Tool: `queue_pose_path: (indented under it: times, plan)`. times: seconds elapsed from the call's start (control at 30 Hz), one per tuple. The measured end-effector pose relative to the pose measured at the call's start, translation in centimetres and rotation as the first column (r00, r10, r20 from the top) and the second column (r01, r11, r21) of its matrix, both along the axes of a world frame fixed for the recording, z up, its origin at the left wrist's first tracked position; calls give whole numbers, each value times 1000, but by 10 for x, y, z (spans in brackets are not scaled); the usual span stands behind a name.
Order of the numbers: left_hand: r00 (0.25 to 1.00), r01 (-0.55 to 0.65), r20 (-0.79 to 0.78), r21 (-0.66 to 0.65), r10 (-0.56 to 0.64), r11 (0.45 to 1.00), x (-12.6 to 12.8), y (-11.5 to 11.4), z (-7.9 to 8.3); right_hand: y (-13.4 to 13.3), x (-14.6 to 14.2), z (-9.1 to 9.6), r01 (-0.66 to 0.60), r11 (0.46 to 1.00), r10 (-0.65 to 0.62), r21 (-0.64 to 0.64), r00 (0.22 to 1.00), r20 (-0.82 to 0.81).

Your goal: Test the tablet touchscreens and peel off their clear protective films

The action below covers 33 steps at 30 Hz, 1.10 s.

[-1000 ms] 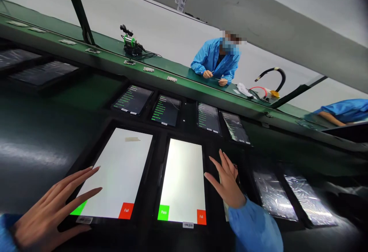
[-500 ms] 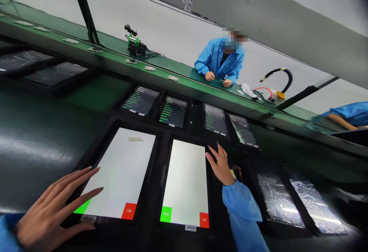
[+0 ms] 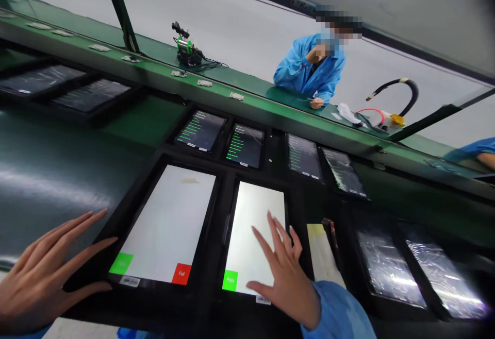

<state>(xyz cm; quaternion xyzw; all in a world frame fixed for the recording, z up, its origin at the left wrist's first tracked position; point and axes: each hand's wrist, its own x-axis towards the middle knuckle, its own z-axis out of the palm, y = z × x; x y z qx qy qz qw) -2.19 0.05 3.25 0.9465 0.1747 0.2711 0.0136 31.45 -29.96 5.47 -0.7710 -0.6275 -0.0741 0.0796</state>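
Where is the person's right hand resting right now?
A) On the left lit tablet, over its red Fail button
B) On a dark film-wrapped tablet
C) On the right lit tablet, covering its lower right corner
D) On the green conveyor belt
C: the right hand lies spread on the right white-screened tablet, hiding its lower right corner while the green Pass button shows.
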Motion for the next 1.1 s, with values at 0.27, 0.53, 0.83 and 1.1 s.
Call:
queue_pose_path:
  times: [0.27,0.53,0.83,1.1]
  plan:
    - [995,35,-104,210,-14,977,0,-7,6,35,-36,5,-286,958,285,18,944,-167]
    - [949,-315,63,122,309,941,21,-63,9,49,-30,-7,-411,902,412,131,911,24]
    - [851,-476,210,-79,481,876,38,-83,8,54,-23,-18,-484,858,477,169,875,87]
    - [908,-416,136,166,397,894,29,-73,9,49,-34,-9,-405,904,419,139,903,-92]
